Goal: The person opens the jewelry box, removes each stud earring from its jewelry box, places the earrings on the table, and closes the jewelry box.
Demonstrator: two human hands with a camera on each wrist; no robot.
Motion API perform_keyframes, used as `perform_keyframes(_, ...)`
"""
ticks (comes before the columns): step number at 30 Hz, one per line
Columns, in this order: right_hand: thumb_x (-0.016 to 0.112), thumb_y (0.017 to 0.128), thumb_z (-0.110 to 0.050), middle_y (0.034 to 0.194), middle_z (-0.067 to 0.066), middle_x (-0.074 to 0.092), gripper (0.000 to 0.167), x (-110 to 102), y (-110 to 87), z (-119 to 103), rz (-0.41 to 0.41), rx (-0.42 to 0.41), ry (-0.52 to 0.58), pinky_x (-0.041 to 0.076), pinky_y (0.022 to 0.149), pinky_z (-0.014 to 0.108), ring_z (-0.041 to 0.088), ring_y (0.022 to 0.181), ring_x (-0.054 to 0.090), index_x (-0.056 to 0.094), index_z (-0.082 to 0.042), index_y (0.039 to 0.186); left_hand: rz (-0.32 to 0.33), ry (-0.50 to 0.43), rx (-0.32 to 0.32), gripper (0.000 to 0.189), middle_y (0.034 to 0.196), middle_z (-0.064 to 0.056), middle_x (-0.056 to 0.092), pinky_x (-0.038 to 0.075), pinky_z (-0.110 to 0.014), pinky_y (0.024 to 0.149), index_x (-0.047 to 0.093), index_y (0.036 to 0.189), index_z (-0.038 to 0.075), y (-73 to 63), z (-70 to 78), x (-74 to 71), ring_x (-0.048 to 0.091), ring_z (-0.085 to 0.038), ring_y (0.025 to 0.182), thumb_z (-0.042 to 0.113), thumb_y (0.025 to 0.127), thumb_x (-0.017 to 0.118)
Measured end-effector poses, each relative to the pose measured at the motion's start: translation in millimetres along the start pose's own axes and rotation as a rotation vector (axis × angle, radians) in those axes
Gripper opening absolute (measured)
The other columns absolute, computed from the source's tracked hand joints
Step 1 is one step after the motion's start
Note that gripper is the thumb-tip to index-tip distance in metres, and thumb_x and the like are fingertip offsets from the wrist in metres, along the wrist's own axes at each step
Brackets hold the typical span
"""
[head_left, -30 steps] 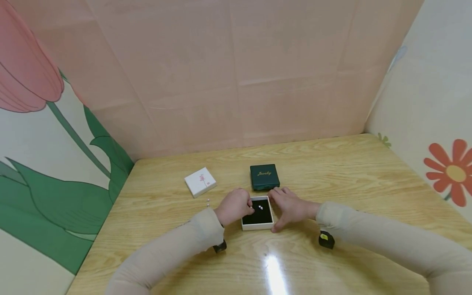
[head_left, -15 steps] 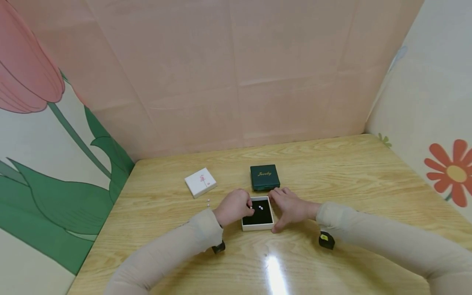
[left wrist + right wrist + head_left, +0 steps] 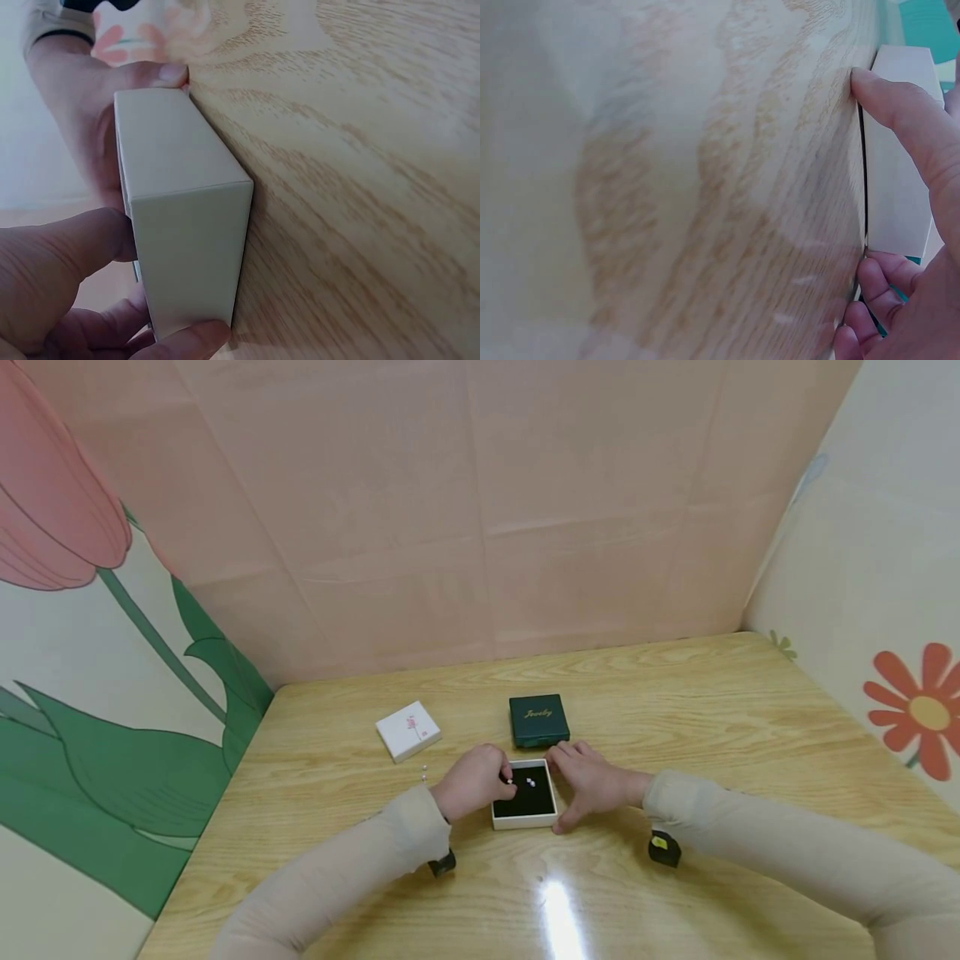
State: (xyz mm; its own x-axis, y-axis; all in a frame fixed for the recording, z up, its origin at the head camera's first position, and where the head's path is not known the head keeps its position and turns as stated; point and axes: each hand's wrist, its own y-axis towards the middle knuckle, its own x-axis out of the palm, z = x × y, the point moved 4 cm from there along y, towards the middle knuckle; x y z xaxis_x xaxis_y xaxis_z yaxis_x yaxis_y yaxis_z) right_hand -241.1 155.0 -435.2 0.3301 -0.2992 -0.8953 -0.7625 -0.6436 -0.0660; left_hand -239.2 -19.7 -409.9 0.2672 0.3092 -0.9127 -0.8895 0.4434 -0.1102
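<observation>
A shallow white jewelry box [image 3: 523,821] with a black pad [image 3: 525,803] sits in front of me on the table. Small shiny earrings [image 3: 530,782] lie on the pad. My left hand [image 3: 477,782] reaches over the box's left rim, its thumb and finger pinching a small pale earring [image 3: 511,782], mostly hidden by the fingers. In the left wrist view, one fingertip touches the box's outer wall [image 3: 191,259]. My right hand [image 3: 592,783] grips the box's right side, thumb at the near corner and fingers at the far one; the right wrist view shows this wall [image 3: 896,172] between them.
Behind the box stands a dark green case [image 3: 539,720] with gold lettering. A white lid [image 3: 408,731] with a pink flower lies at the back left. Two tiny shiny pieces [image 3: 423,773] rest on the wooden table [image 3: 337,718], left of my left hand.
My left wrist has shifted very slightly to the left, while its fingertips stay in the same place over the pad. The right hand and the box have not visibly moved.
</observation>
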Motion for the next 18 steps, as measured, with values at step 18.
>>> perform_keyframes(18, 0.089, 0.057, -0.05, 0.106, -0.001, 0.048, 0.081, -0.1, 0.2, -0.4, -0.021, 0.01, 0.008, 0.036, 0.088, 0.038, 0.022, 0.1, 0.039, 0.048, -0.011, 0.115, -0.04, -0.202, -0.033, 0.012, 0.081, 0.003, 0.06, 0.042, -0.022, 0.06, 0.066, 0.08, 0.01, -0.4, -8.8, -3.9, 0.05, -0.009, 0.068, 0.016, 0.082, 0.076)
